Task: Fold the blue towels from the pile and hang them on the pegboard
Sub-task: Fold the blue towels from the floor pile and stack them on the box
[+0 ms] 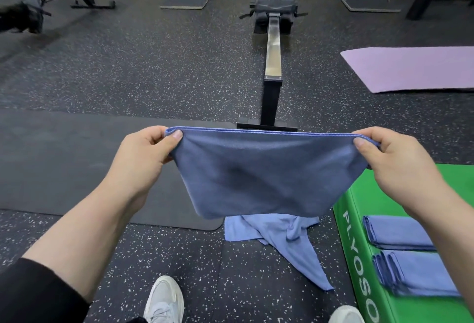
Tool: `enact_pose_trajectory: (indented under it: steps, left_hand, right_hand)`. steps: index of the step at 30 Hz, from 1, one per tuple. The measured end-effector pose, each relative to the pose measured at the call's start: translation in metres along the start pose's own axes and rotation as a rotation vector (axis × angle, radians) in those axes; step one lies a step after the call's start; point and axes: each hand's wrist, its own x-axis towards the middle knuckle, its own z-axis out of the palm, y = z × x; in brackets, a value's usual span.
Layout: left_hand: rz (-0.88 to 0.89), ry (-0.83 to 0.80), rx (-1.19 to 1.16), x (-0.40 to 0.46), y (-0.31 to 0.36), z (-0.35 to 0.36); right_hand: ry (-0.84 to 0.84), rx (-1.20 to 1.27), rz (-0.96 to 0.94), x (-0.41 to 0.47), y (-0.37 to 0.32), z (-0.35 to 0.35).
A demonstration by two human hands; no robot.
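Observation:
A blue towel (266, 174) hangs doubled over in the air in front of me, its top edge stretched level. My left hand (146, 153) pinches its upper left corner and my right hand (395, 166) pinches its upper right corner. Below it, a loose blue towel (287, 238) lies crumpled on the speckled floor. Two folded blue towels lie on the green plyo box (359, 258) at the lower right: one nearer the box's far side (397, 233) and a thicker stack (420, 274) closer to me. No pegboard is in view.
A rowing machine (273, 50) runs away from me at centre. A black mat (64, 163) lies on the left, a purple mat (415, 68) at the right. Gym stands and equipment line the far wall. My white shoes (164, 302) are at the bottom.

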Motion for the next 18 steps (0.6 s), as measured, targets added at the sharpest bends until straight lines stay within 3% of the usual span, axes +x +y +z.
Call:
enact_pose_trajectory:
  steps: [8,14,18]
  left_hand:
    - [0.074,-0.027,0.032,-0.002,0.006,0.006]
    - [0.17,-0.047,0.007,-0.007,0.027,0.031]
    - [0.319,-0.205,0.266,-0.017,0.042,0.062]
  right_hand:
    - [0.021,-0.078,0.072,0.001,0.005,-0.002]
    - [-0.194,-0.25,0.183,0.004,0.011,0.001]
    - [-0.351,-0.021,-0.013,-0.005,-0.024,0.026]
